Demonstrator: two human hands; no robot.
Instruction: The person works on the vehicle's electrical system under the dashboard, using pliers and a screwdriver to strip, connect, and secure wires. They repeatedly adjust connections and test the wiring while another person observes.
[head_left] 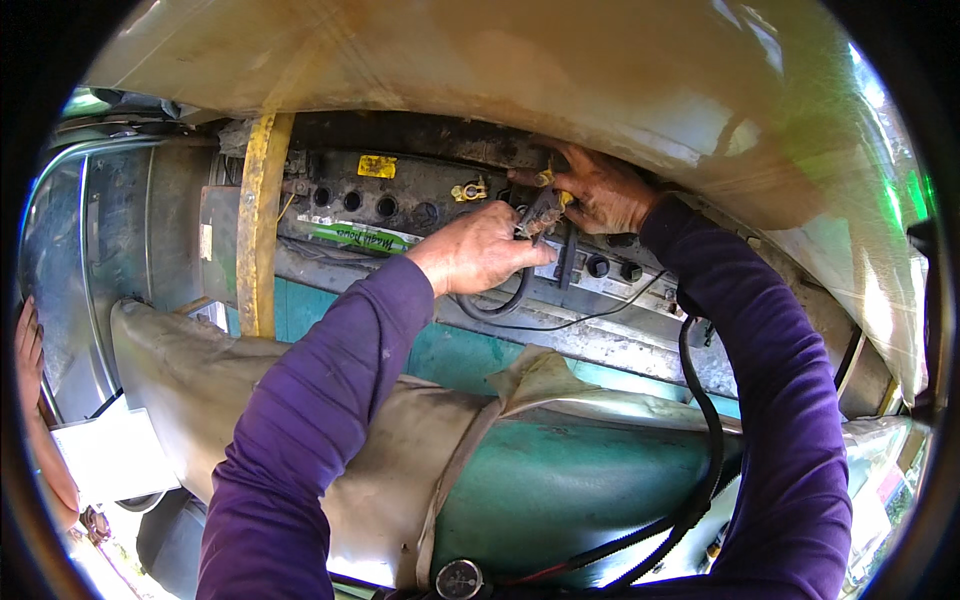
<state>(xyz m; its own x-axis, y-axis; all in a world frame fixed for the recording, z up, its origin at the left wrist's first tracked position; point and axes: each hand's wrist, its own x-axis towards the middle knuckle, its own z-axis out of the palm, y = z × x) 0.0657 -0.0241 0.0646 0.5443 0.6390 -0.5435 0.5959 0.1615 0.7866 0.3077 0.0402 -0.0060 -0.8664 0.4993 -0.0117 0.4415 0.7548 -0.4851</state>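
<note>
Two dark vehicle batteries lie in a recess under a raised tan panel. My left hand [487,252] is closed, thumb and fingers pinching a worn, corroded battery cable end [541,217]. My right hand [607,192] comes in from the other side, its fingers curled about a brass terminal clamp [546,178] right beside that cable end; its fingertips are partly hidden. Left of my hands, another brass terminal clamp [469,190] sits on the left battery [340,170]. The right battery [615,285], with black caps, is partly covered by my hands. A black cable [497,312] loops below my left hand.
An upright yellow metal bar [262,220] crosses the recess at the left. Tan and green seat covering [570,480] lies in front. Thick black cables [713,440] hang near my right forearm, and a round gauge [460,580] is at the bottom. Another person's hand [29,350] shows at the left edge.
</note>
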